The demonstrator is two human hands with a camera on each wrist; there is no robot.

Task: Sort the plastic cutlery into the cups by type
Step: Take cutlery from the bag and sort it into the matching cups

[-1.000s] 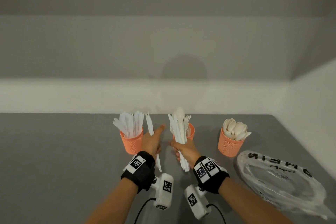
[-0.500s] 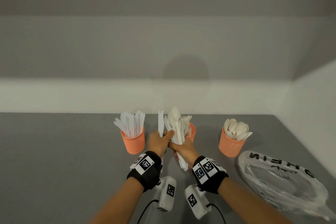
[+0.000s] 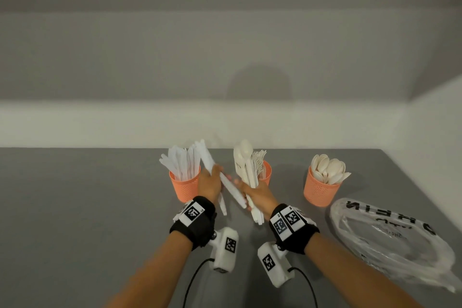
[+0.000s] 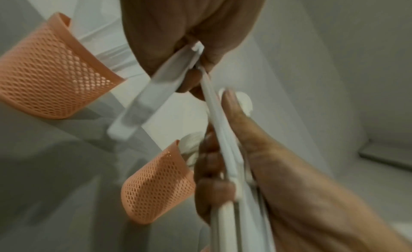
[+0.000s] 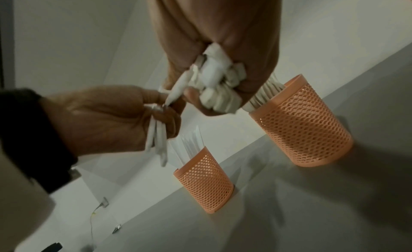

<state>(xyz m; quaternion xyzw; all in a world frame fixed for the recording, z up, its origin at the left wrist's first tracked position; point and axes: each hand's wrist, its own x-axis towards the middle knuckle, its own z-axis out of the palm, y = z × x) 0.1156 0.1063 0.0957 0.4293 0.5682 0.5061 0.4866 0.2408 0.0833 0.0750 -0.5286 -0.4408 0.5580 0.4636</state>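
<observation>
Since a moment ago the left hand (image 3: 209, 184) has swung its knives (image 3: 220, 177) away from the mixed bundle (image 3: 246, 170), tipping them toward the knife cup (image 3: 183, 186), against whose near side the hand now sits. Its fingers are clenched round their middles, blades up. The right hand (image 3: 258, 195) grasps the bundle low on the handles, spoons and knives fanning above, in front of the fork cup (image 3: 267, 173).

These pieces look feather-light, thin, smooth and springy; pinched at one end they would probably twist or slip, so a hold near the middle seems wiser. The mesh cups look light enough to tip if nudged.

The spoon cup (image 3: 321, 189) stands well apart to the right, a plastic bag (image 3: 390, 237) beside it. The grey table (image 3: 75, 207) lies open to the left, with a wall behind the cups.
</observation>
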